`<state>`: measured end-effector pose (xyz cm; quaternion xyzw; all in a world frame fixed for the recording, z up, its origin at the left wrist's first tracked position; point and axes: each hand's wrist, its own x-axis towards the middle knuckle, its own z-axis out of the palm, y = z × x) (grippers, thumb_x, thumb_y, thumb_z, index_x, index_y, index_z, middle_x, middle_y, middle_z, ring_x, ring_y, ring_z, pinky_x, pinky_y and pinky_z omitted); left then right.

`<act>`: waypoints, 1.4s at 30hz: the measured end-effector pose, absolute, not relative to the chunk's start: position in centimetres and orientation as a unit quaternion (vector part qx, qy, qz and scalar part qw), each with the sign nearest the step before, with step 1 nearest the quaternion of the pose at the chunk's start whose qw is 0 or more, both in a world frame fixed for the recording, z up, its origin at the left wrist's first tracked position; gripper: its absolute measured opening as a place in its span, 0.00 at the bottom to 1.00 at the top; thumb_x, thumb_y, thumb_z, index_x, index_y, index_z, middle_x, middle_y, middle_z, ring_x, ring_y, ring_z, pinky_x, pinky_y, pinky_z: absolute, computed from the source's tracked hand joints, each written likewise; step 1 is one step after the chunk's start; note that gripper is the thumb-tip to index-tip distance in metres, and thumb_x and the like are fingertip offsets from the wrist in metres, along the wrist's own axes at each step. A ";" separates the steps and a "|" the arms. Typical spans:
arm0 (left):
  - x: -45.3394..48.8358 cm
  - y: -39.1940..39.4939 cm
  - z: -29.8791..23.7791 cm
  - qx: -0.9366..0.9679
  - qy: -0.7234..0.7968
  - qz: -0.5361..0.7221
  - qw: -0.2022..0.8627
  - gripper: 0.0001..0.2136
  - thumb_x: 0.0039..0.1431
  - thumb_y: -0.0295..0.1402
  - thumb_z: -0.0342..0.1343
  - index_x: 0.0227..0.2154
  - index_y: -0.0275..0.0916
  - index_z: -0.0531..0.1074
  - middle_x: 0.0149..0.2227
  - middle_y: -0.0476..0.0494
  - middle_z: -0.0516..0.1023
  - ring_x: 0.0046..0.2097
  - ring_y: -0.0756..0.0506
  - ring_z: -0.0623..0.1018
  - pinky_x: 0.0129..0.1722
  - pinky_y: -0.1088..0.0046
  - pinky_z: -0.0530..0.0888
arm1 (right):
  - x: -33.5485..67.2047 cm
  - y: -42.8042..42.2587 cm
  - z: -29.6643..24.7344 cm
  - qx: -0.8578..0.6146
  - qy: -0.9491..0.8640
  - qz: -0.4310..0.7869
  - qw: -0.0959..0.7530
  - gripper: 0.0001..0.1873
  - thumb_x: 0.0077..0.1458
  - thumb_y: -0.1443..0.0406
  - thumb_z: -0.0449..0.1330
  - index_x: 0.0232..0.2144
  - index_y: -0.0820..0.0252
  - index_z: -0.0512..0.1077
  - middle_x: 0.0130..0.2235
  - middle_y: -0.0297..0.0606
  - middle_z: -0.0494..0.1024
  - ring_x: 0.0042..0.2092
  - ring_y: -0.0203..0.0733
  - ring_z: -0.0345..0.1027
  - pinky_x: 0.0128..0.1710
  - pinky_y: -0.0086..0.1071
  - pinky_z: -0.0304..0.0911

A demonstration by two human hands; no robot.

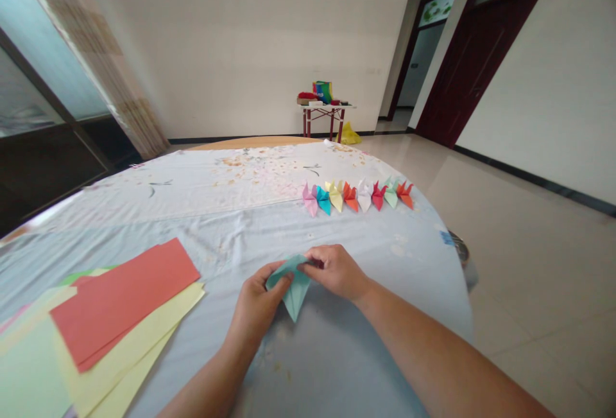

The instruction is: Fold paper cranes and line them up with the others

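Both my hands meet over a small teal folded paper [294, 289], a pointed shape lying low on the pale blue tablecloth [231, 225]. My left hand [257, 305] pinches its left edge with thumb and fingers closed. My right hand [337, 270] grips its top right part, fingers curled over it. A row of several finished folded paper cranes [357, 196] in pink, blue, yellow, orange, white, red and green stands beyond my hands, near the table's right side.
Loose sheets of red paper [125, 299], yellow paper [129, 360] and pale green paper [26, 366] lie stacked at the near left. The round table's right edge [457, 264] drops to a tiled floor. A small side table with coloured items [325, 106] stands by the far wall.
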<state>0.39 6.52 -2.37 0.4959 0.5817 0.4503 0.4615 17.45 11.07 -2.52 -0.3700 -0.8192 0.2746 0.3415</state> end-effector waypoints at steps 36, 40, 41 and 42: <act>0.1 6.7 -2.1 0.531 0.598 0.447 0.401 0.14 0.48 0.42 0.53 0.26 0.37 0.76 0.22 0.51 0.75 0.27 0.47 0.72 0.28 0.75 0.67 | 16.6 10.2 -1.6 -0.413 -0.735 0.343 0.414 0.13 0.45 0.62 0.61 0.35 0.60 0.69 0.31 0.33 0.72 0.30 0.32 0.63 0.28 0.25 0.60; 0.2 6.6 -1.8 0.530 0.595 0.454 0.399 0.15 0.48 0.41 0.54 0.32 0.37 0.78 0.26 0.48 0.79 0.34 0.42 0.76 0.36 0.70 0.70 | 16.5 10.5 -2.1 -0.421 -0.769 0.289 0.384 0.04 0.47 0.65 0.60 0.28 0.61 0.70 0.27 0.32 0.69 0.28 0.31 0.61 0.28 0.25 0.57; 0.3 6.5 -1.8 0.534 0.593 0.454 0.396 0.15 0.47 0.40 0.54 0.33 0.37 0.78 0.29 0.47 0.80 0.37 0.41 0.76 0.38 0.69 0.70 | 16.5 10.5 -2.2 -0.422 -0.773 0.285 0.379 0.03 0.48 0.66 0.59 0.28 0.61 0.70 0.27 0.32 0.69 0.28 0.32 0.61 0.28 0.25 0.57; 0.3 6.5 -1.9 0.538 0.592 0.453 0.393 0.15 0.47 0.40 0.54 0.35 0.37 0.77 0.31 0.47 0.80 0.39 0.41 0.76 0.41 0.68 0.69 | 16.6 10.6 -2.3 -0.423 -0.775 0.282 0.375 0.03 0.48 0.67 0.58 0.27 0.61 0.70 0.26 0.32 0.69 0.28 0.32 0.61 0.28 0.25 0.57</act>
